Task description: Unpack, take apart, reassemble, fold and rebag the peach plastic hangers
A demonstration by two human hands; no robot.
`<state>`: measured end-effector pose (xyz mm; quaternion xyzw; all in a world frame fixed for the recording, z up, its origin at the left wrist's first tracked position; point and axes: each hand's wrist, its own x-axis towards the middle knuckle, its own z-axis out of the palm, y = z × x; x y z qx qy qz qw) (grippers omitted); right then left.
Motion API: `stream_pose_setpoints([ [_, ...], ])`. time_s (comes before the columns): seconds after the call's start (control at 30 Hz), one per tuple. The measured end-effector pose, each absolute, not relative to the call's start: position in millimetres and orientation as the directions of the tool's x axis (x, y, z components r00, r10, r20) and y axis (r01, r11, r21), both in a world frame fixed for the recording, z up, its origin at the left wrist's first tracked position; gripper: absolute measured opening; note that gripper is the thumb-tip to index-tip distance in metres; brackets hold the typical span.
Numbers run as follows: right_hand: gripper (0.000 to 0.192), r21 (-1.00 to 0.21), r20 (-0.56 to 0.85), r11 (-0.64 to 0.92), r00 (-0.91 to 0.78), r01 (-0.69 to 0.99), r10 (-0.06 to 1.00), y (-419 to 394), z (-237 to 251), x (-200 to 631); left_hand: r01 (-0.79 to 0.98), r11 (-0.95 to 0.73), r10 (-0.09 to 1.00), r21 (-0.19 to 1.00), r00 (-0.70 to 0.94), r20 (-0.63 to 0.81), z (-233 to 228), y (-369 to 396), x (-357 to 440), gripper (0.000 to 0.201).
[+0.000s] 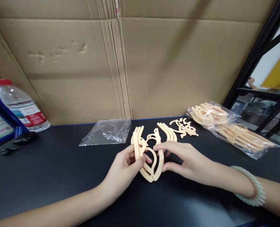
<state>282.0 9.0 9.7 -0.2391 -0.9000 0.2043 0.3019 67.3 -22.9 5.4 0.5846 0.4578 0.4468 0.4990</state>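
Observation:
A cream plastic folding clothes hanger (158, 171) is held just above the black table, its two curved arms meeting in a point towards me. My left hand (128, 164) pinches its left arm between thumb and fingers. On the other arm, my right hand (184, 157) has its index fingertip near the upper part and its thumb by the lower edge. Behind the hanger lie several loose curved arms (169, 132), side by side. A small heap of loose hooks (186, 128) rests just right of them. More cream pieces behind my left hand are partly covered.
Clear bags of cream hanger parts (244, 138) lie at the right. A flat clear plastic bag (105, 132) rests at the back. On the left stand a red-capped bottle (26, 108) and a blue container (0, 119). A cardboard wall (154, 63) closes off the rear.

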Motion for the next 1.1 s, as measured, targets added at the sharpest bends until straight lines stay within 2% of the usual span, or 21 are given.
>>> stream_pose_setpoints([
  [0.07,0.027,-0.285,0.463,0.88,-0.75,0.38,0.473,8.7,12.4,285.7,0.095,-0.093,0.981,0.991,0.181,0.074,4.8,-22.9,66.2,0.018],
  [0.17,0.013,-0.001,0.538,0.887,-0.748,0.461,0.389,4.5,12.6,285.8,0.073,-0.094,0.976,0.993,0.204,0.077,2.6,-22.2,64.8,0.019],
  [0.27,0.008,0.145,0.553,0.88,-0.774,0.452,0.307,-1.1,10.5,281.6,0.007,-0.085,0.975,0.996,0.206,0.082,-0.9,-21.0,64.0,0.019],
  [0.37,0.005,0.184,0.529,0.882,-0.8,0.434,0.283,-2.8,5.9,276.9,-0.071,-0.065,0.976,0.995,0.203,0.079,-3.4,-20.4,64.1,0.024],
  [0.53,0.024,0.248,0.509,0.816,-0.787,0.522,0.349,-0.5,-2.9,273.1,-0.103,-0.03,0.98,0.994,0.195,0.05,-1.1,-22.4,66.0,0.024],
  [0.6,0.029,0.268,0.503,0.814,-0.795,0.516,0.339,-1.2,-3.1,272.0,-0.108,-0.012,0.976,0.994,0.214,0.035,1.3,-24.1,67.0,0.024],
  [0.77,0.033,0.427,0.544,0.806,-0.829,0.41,0.134,-2.9,2.3,270.3,-0.114,0.011,0.977,0.993,0.211,0.013,5.0,-24.9,68.2,0.024],
  [0.9,0.024,0.584,0.527,0.741,-0.849,0.332,-0.035,7.8,7.3,278.6,-0.138,0.074,0.988,0.988,0.143,-0.054,3.6,-20.4,65.3,0.022],
  [0.97,0.02,0.534,0.562,0.766,-0.827,0.358,-0.006,19.8,11.6,288.4,-0.133,0.09,0.985,0.987,0.159,-0.069,2.3,-18.9,63.2,0.023],
  [1.07,0.014,0.298,0.655,0.82,-0.73,0.489,0.196,44.1,19.8,308.4,-0.106,0.076,0.97,0.991,0.237,-0.049,0.6,-18.9,60.9,0.025],
  [1.1,0.012,0.255,0.658,0.814,-0.711,0.522,0.25,52.4,22.1,315.2,-0.108,0.068,0.969,0.992,0.244,-0.04,0.2,-19.2,60.3,0.025],
])
